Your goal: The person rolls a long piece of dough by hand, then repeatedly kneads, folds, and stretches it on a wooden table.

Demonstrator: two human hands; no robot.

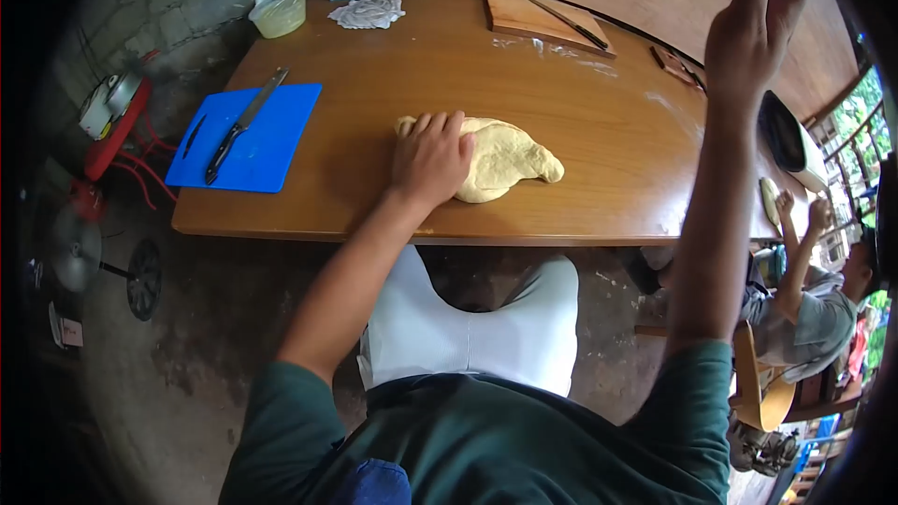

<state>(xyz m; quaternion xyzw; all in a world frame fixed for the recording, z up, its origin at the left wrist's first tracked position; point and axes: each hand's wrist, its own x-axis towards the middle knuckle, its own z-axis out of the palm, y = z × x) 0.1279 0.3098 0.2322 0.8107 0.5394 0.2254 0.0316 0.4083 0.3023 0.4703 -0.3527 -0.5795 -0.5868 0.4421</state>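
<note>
A lump of pale yellow dough (505,164) lies on the brown wooden table, with a narrow end drawn out to the right. My left hand (432,157) rests on the dough's left side, its fingers curled over it. High above the table at the right, my right hand (756,23) is raised with its fingers stretched upward and nothing visible in it. The top of that hand reaches the edge of the view.
A blue cutting board (281,136) at the left holds a black-handled knife (245,124). Farther back are a tub with a whisk (281,17), a white cloth (368,12) and a wooden board (543,23). Another person (809,304) sits at the right.
</note>
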